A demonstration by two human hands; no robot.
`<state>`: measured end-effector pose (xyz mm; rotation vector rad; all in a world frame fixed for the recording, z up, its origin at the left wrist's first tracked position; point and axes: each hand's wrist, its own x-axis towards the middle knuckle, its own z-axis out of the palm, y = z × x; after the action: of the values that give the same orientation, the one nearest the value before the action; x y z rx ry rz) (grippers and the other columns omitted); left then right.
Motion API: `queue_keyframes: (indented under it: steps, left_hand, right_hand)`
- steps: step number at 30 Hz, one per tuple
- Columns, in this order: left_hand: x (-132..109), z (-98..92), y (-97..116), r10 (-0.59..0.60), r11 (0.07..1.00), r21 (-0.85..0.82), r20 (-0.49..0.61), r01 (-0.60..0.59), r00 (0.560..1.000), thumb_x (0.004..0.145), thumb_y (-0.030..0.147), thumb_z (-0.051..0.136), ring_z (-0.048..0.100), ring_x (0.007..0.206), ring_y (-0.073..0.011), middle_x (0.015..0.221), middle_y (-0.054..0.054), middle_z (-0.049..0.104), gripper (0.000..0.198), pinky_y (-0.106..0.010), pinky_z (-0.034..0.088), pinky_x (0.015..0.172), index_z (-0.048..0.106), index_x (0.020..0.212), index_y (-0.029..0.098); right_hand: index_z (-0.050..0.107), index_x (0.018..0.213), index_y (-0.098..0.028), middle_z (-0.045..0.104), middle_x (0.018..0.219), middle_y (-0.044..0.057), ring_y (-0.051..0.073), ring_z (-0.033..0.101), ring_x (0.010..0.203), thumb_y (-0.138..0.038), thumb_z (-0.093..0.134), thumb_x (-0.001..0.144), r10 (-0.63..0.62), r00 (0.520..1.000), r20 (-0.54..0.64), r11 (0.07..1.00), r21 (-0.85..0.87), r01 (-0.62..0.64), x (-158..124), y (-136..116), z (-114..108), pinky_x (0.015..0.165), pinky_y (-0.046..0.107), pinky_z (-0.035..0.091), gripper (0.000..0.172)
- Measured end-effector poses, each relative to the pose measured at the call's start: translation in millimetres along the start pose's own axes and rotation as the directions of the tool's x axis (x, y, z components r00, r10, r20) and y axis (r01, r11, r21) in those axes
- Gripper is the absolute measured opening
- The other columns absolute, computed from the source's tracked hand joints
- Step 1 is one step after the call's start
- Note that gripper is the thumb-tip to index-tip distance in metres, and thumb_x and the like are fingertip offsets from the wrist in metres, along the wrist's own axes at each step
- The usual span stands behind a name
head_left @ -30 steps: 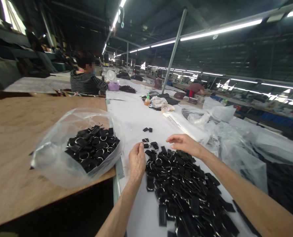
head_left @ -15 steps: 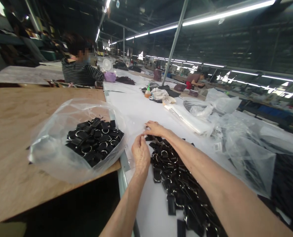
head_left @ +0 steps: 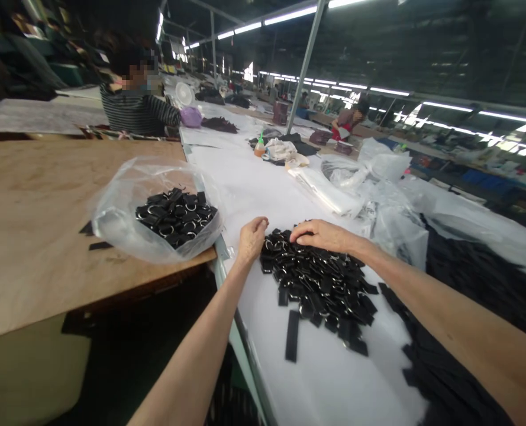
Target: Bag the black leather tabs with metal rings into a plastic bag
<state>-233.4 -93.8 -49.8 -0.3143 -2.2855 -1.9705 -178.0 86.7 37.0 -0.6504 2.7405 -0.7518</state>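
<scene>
Well, in your head view, black, silver-ringed tabs (head_left: pixel 318 275) lie heaped on the white table (head_left: pixel 280 387). Your left hand (head_left: pixel 252 236) curls beside them, apart from your right hand (head_left: pixel 322 236); undersides hidden, I can't tell whether either grips anything.

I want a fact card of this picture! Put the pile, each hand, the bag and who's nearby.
Pile: black strap pieces with shiny metal, on the white table
Left hand: beside the pile's far left edge, fingers together; can't see if it holds anything
Right hand: over the pile's far side, fingers bent
Loose strip: black, on the pile's near side
Clear bag: open, more black pieces inside, on the brown table
Nearby: person in a striped top
</scene>
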Motion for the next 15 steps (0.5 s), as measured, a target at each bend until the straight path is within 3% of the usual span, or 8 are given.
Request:
queue_keyframes:
  steps: [4,7,11,15]
  left_hand:
    - [4,-1.5,0,-0.049,0.997,-0.058,0.006,0.049,0.999,0.07,0.021,0.05,0.059,0.092,-0.0206,0.087,-0.006,0.069,0.021,-0.028,0.041,0.089,0.069,0.077,0.015]
    - [6,-4.3,2,-0.119,0.987,-0.112,-0.009,0.118,0.993,0.063,0.018,0.053,0.059,0.085,-0.0211,0.077,-0.005,0.068,0.016,-0.031,0.042,0.086,0.068,0.068,0.015]
    - [-14,-14.3,19,-0.183,0.964,-0.21,-0.083,0.162,0.98,0.06,0.017,0.051,0.059,0.076,-0.0195,0.071,-0.005,0.065,0.016,-0.032,0.046,0.077,0.065,0.066,0.014]
    - [-80,-34.8,45,-0.147,0.942,-0.323,-0.147,0.093,0.978,0.068,0.022,0.05,0.06,0.082,-0.0174,0.084,-0.006,0.066,0.02,-0.029,0.047,0.077,0.065,0.077,0.014]
  right_hand:
    - [0.068,0.096,-0.024,0.06,0.118,0.002,0.02,0.053,0.111,-0.005,0.054,0.081,0.085,0.973,-0.215,0.989,-0.099,-0.108,-51,-17,2,0.1,0.039,0.037,0.028]
    - [0.068,0.094,-0.022,0.058,0.119,0.004,0.022,0.052,0.112,-0.006,0.055,0.082,0.045,0.932,-0.36,0.965,-0.224,-0.134,-87,-40,19,0.099,0.042,0.038,0.024]
    - [0.067,0.089,-0.021,0.066,0.093,0.0,0.015,0.06,0.085,-0.008,0.052,0.087,-0.028,0.952,-0.306,0.974,-0.222,-0.043,-122,-82,61,0.078,0.029,0.047,0.02]
    - [0.065,0.089,-0.019,0.063,0.089,0.0,0.014,0.06,0.073,-0.016,0.058,0.087,0.132,0.962,-0.24,0.949,-0.248,-0.193,-131,-112,106,0.065,0.026,0.047,0.008]
